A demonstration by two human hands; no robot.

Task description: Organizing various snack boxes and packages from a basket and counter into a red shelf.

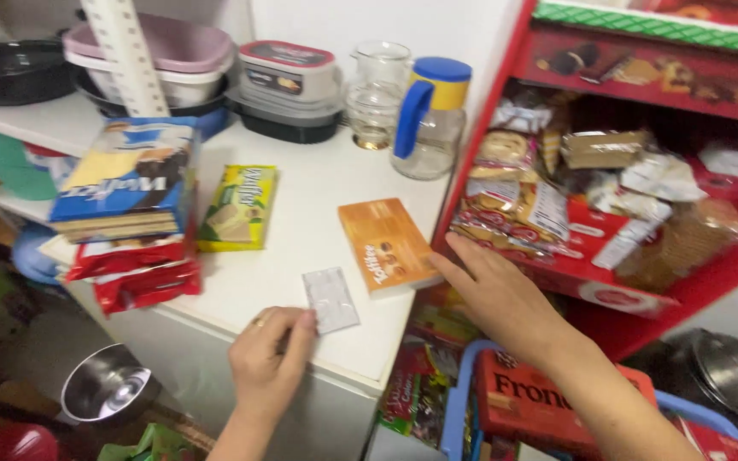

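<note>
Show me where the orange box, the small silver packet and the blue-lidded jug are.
orange box (386,245), head view, middle of its top face.
small silver packet (331,299), head view, centre of the packet.
blue-lidded jug (431,141), head view, on its clear glass body.

A small silvery blister pack (330,299) is seen lying flat on the white surface (318,196), its near corner touched by the left grip (271,363). An orange rectangular toffee box (386,245) lies flat just beyond it, slightly askew, its right edge met by the fingertips of the right grip (501,299).
</note>
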